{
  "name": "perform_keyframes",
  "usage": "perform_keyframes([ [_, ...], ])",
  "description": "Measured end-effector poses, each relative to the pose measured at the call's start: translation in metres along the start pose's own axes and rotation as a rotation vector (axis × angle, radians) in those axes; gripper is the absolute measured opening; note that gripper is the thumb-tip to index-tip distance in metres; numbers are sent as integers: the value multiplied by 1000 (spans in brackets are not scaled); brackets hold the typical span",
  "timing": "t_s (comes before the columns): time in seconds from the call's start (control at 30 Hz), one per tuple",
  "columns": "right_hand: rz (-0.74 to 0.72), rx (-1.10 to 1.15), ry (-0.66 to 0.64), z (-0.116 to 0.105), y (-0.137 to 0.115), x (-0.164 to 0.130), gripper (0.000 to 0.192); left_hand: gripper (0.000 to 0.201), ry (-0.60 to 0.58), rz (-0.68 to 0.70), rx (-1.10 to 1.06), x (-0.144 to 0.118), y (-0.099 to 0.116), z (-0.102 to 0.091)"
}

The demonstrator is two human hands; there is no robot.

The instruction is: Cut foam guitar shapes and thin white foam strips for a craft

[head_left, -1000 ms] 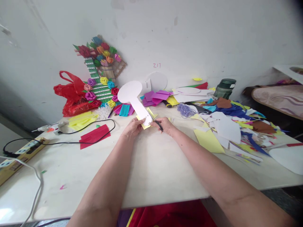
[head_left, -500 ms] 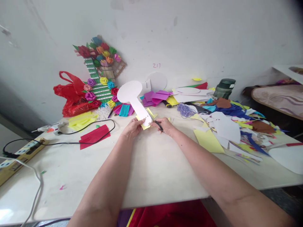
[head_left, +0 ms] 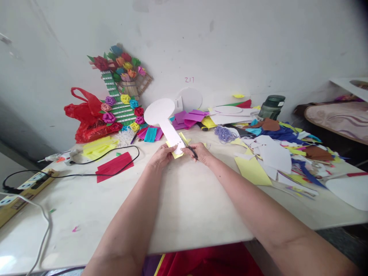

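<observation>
Pinched in my left hand (head_left: 162,155) is the lower end of a white paper cutout (head_left: 170,132), a strip with a round head at its upper left. Yellow paper (head_left: 177,155) lies behind that end and sticks out on both sides. My right hand (head_left: 201,152) is closed around the dark handles of a pair of scissors (head_left: 192,151). The blades point up and left, at the right edge of the cutout and the yellow paper. Small dark marks show near the strip's lower end. How far the blades are apart is too small to tell.
Paper scraps (head_left: 273,153) heap up at the right, with a dark green bottle (head_left: 271,108) behind. Paper flowers on a green and white stand (head_left: 115,92) and a red plastic bag (head_left: 86,119) are at the back left. A power strip (head_left: 31,188) and cables lie left.
The round head of the white cutout has shifted slightly to the right. Both hands keep nearly the same place and the same hold.
</observation>
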State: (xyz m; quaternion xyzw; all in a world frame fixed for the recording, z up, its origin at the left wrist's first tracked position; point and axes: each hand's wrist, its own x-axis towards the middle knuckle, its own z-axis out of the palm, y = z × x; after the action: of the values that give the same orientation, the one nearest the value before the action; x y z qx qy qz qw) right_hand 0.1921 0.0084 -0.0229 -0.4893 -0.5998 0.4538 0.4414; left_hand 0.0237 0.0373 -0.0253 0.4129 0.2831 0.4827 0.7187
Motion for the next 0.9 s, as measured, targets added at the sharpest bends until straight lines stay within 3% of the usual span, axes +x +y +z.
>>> perform_keyframes([
  [0.13,-6,-10,12,1,1,0,31,27,31,-6,2,-1,1,1],
  [0.9,-4,65,-13,3,-1,-3,37,27,-35,-50,-10,1,-1,-2],
])
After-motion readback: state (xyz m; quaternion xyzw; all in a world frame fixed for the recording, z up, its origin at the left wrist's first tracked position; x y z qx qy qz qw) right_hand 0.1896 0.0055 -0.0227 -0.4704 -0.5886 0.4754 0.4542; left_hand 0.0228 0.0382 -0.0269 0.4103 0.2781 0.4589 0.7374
